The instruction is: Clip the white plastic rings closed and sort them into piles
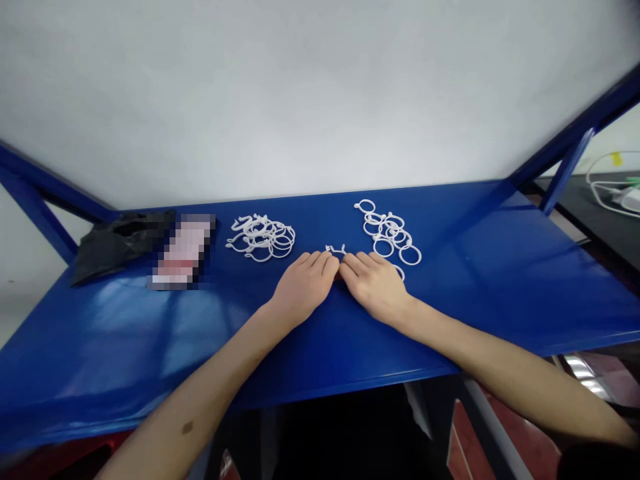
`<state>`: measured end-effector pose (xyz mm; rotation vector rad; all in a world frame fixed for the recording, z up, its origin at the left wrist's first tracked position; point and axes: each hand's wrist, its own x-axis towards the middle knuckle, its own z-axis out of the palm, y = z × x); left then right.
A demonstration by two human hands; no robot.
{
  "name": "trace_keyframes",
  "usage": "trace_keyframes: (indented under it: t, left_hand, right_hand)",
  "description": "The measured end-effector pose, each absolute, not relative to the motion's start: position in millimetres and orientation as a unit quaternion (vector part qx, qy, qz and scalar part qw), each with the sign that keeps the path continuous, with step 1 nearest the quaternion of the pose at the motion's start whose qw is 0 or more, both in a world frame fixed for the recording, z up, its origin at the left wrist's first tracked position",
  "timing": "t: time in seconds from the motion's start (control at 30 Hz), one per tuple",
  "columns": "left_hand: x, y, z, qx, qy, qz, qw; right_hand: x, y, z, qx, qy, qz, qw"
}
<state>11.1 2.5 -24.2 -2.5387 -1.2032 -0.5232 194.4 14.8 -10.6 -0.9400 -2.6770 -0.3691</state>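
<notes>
My left hand and my right hand meet over the middle of the table, fingers curled and closed. Between them they grip a white plastic ring; only its far part with small knobs shows, and the fingers hide the rest. Left of my hands lies a tangled pile of white plastic rings, some with open, hooked ends. On the other side, several white rings that look closed lie loosely spread. One more ring is partly covered by my right hand.
The blue table backs onto a pale wall, with blue frame bars at both sides. A black bag and a blurred-out flat object lie at the left. A dark surface at the far right carries white cables.
</notes>
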Motion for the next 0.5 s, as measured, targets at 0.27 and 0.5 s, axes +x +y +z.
trace_keyframes:
  t: [0.27, 0.5]
  left_hand:
    - [-42, 30, -25, -0.821, -0.498, -0.248, 0.130]
    - [-61, 37, -24, -0.766, -0.572, -0.234, 0.180]
  right_hand:
    - [241, 54, 9, -0.359, -0.906, -0.032, 0.222]
    - [284, 72, 24, -0.457, -0.885, 0.063, 0.059]
